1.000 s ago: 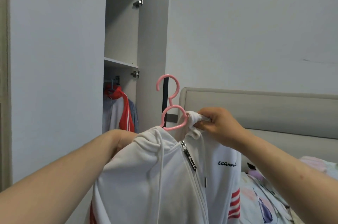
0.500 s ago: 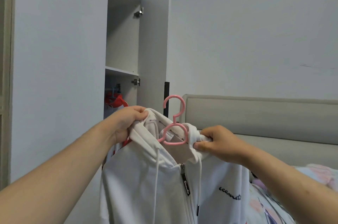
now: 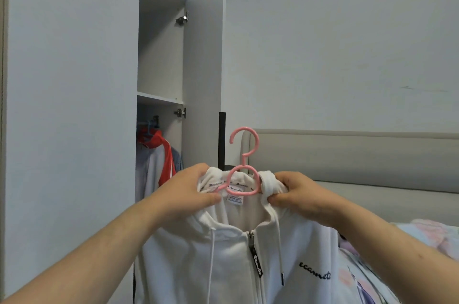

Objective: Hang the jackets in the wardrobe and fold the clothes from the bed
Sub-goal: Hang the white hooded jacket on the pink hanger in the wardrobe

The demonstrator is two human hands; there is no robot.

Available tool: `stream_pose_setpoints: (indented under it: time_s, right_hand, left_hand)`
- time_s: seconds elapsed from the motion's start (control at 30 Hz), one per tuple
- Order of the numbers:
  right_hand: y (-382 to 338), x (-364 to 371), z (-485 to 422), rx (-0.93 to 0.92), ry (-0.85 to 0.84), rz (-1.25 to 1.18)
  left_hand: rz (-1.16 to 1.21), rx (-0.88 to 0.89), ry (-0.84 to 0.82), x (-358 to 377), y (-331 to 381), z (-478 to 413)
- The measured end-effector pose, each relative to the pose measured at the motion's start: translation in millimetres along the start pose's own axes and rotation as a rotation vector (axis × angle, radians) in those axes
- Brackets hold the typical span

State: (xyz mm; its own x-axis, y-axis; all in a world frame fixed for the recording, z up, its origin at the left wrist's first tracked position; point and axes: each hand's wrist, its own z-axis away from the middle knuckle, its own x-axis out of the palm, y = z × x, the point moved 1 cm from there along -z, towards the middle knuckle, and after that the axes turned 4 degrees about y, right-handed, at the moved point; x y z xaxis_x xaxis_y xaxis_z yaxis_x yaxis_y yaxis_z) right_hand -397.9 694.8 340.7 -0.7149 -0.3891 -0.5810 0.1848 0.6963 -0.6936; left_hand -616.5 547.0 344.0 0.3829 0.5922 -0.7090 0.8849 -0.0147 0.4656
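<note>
A white zip-up hooded jacket [image 3: 223,261] hangs in front of me on a pink plastic hanger [image 3: 244,152], whose hook stands upright above the collar. My left hand [image 3: 188,194] grips the jacket's left shoulder and collar over the hanger arm. My right hand [image 3: 295,194] grips the bunched right shoulder. The open wardrobe [image 3: 159,60] stands behind and to the left, with a red and white jacket [image 3: 159,154] hanging on its rail.
The wardrobe's open door [image 3: 203,67] stands edge-on just left of the hanger. A beige padded headboard [image 3: 360,154] runs along the white wall at the right. Patterned bedding [image 3: 422,241] lies at the lower right.
My left hand moved from behind the jacket up to grip the left shoulder. The jacket now sits squarely on the hanger, facing me, held level by both hands.
</note>
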Motion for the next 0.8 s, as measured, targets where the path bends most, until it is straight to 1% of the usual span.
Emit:
stream_pose_setpoints:
  time_s: [0.07, 0.17, 0.2, 0.27, 0.3, 0.33, 0.43, 0.47, 0.57, 0.6, 0.67, 0.77, 0.8]
  right_hand:
    - [0.5, -1.4, 0.1, 0.016, 0.0, -0.086]
    - [5.0, -7.1, 0.6, 0.082, -0.094, -0.292]
    - [7.1, -8.5, 1.0, 0.074, -0.067, -0.339]
    - [11.6, -13.7, 1.5, 0.053, 0.05, -0.468]
    - [10.7, -15.3, 3.2, 0.045, 0.069, -0.501]
    - [8.7, -18.1, 5.8, 0.017, 0.062, -0.425]
    - [0.3, -28.8, 9.2, -0.071, 0.031, 0.234]
    - [-3.4, -30.2, 9.6, -0.064, -0.002, 0.328]
    - [-4.4, -22.2, 10.1, 0.028, -0.153, 0.303]
    - [-1.2, -18.8, 10.1, 0.024, -0.151, 0.296]
    - [6.2, -14.7, 8.8, -0.03, -0.069, 0.197]
    - [16.0, -16.3, 7.7, -0.1, 0.082, 0.077]
    - [17.9, -18.3, 7.9, -0.115, 0.108, 0.053]
  left_hand:
    - [-0.015, 0.042, 0.076, 3.9, -0.5, 0.3]
    - [-0.042, 0.085, 0.174, 9.0, -4.5, 1.4]
    - [-0.051, 0.098, 0.201, 9.7, -6.0, 1.3]
    - [-0.057, 0.122, 0.26, 9.8, -8.6, 0.8]
    - [-0.055, 0.131, 0.287, 9.3, -9.0, 0.5]
    - [-0.052, 0.143, 0.307, 8.6, -8.8, 0.1]
    - [-0.045, 0.204, 0.348, 8.4, -7.0, -0.2]
    - [-0.041, 0.224, 0.36, 9.0, -5.7, -0.1]
    - [-0.059, 0.27, 0.38, 12.7, -3.4, -0.1]
    - [-0.067, 0.274, 0.373, 13.5, -3.4, 0.1]
    - [0.005, 0.243, 0.321, 10.2, -3.9, 0.2]
    - [0.335, 0.108, 0.225, -6.9, -7.4, -1.6]
    - [0.361, 0.048, 0.205, -12.7, -12.2, -2.2]
